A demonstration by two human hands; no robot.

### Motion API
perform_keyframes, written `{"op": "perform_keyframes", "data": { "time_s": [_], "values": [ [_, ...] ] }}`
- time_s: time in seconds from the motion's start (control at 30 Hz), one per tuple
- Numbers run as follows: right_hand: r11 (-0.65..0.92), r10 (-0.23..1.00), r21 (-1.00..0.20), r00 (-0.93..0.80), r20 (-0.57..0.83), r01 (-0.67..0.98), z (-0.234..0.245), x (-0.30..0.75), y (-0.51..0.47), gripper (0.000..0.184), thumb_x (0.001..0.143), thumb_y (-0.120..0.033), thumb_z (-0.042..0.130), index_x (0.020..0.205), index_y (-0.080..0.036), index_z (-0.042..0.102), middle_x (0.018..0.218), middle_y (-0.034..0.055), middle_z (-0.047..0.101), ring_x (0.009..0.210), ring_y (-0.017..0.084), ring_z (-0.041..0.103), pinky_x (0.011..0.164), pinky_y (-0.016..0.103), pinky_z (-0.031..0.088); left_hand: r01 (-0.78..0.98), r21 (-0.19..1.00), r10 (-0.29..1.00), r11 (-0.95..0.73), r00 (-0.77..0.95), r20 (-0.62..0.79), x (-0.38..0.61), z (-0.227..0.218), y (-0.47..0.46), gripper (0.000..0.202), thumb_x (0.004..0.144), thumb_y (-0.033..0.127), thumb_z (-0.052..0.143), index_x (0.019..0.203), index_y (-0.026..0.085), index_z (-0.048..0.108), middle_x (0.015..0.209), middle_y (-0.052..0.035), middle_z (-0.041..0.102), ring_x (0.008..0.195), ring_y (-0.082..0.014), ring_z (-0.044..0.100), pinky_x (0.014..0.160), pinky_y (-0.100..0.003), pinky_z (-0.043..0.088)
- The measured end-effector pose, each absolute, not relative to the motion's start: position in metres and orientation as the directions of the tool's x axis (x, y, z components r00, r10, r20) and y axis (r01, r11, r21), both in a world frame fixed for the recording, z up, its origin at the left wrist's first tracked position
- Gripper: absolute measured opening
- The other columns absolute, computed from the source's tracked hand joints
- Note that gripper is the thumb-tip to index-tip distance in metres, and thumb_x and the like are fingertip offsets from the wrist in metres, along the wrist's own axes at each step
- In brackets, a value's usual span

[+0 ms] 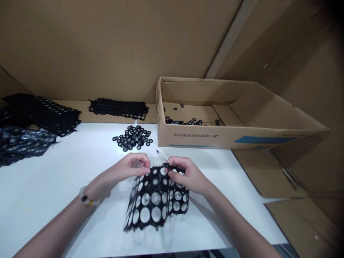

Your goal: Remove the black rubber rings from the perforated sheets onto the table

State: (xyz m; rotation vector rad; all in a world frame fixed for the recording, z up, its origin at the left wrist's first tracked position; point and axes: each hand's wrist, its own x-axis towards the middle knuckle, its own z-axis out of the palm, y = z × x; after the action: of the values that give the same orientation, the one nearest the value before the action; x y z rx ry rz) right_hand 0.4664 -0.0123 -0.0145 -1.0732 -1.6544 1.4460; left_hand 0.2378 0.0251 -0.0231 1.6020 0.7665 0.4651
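Between my hands hangs a floppy black perforated rubber sheet (150, 200) with rows of round holes, some still filled with rings, its right part folded back. My left hand (135, 165) pinches its top edge between thumb and fingers. At the top right of the sheet, my right hand (184, 173) grips the edge with thumb and forefinger. A slim pen-like tool (161, 156) with a dark tip points up and left beside my right fingers; whether they hold it is unclear. Beyond my left hand lies a pile of small black rings (133, 138).
An open cardboard box (199, 137) at the back right has scattered black rings inside. A stack of black perforated sheets (118, 108) lies at the back, with more sheets (40, 114) heaped at left. Cardboard walls (107, 46) surround the white table (40, 200).
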Motion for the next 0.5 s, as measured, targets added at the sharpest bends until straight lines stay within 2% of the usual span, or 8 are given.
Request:
{"op": "perform_keyframes", "data": {
  "time_s": [0.07, 0.2, 0.37, 0.5],
  "values": [
    [0.035, 0.891, -0.987, -0.452, -0.040, 0.157, -0.0132, 0.4668, -0.0129, 0.004, 0.073, -0.018, 0.056, 0.071, -0.015, 0.058, 0.067, -0.0004, 0.056, 0.063, 0.013, 0.050, 0.062, 0.024, 0.040, 0.197, 0.980, 0.696, 0.004, 0.703, -0.144, 0.2351, -0.0223, 0.0281, 0.026, 0.082, 0.039, 0.062, 0.074, 0.016, 0.053, 0.083, -0.0012, 0.056, 0.080, -0.0148, 0.051, 0.075, -0.026, 0.040],
    [-0.005, 0.847, -0.988, -0.525, -0.085, 0.152, -0.0121, 0.4662, -0.0137, 0.007, 0.074, -0.022, 0.062, 0.075, -0.015, 0.061, 0.074, 0.0015, 0.060, 0.069, 0.014, 0.053, 0.067, 0.025, 0.041, 0.253, 0.965, 0.677, 0.074, 0.698, -0.235, 0.2346, -0.0174, 0.0275, 0.021, 0.083, 0.034, 0.062, 0.078, 0.016, 0.053, 0.072, 0.0022, 0.052, 0.066, -0.0106, 0.046, 0.062, -0.022, 0.036],
    [-0.132, 0.768, -0.965, -0.592, -0.243, 0.225, -0.0156, 0.4675, -0.0135, 0.015, 0.072, -0.025, 0.068, 0.081, -0.014, 0.063, 0.072, -0.0003, 0.057, 0.065, 0.012, 0.050, 0.063, 0.024, 0.040, 0.257, 0.966, 0.782, -0.024, 0.607, -0.142, 0.2341, -0.0157, 0.0286, 0.019, 0.078, 0.028, 0.067, 0.079, 0.017, 0.053, 0.077, 0.0020, 0.054, 0.073, -0.0118, 0.051, 0.070, -0.024, 0.040],
    [-0.112, 0.758, -0.936, -0.580, -0.298, 0.334, -0.0220, 0.4677, -0.0143, 0.014, 0.073, -0.026, 0.067, 0.080, -0.016, 0.061, 0.061, -0.0057, 0.045, 0.057, 0.010, 0.040, 0.055, 0.022, 0.031, 0.297, 0.952, 0.814, -0.078, 0.571, -0.111, 0.2327, -0.0157, 0.0298, 0.018, 0.078, 0.029, 0.066, 0.078, 0.017, 0.054, 0.078, 0.0012, 0.056, 0.075, -0.0128, 0.053, 0.073, -0.026, 0.041]
  ]
}}
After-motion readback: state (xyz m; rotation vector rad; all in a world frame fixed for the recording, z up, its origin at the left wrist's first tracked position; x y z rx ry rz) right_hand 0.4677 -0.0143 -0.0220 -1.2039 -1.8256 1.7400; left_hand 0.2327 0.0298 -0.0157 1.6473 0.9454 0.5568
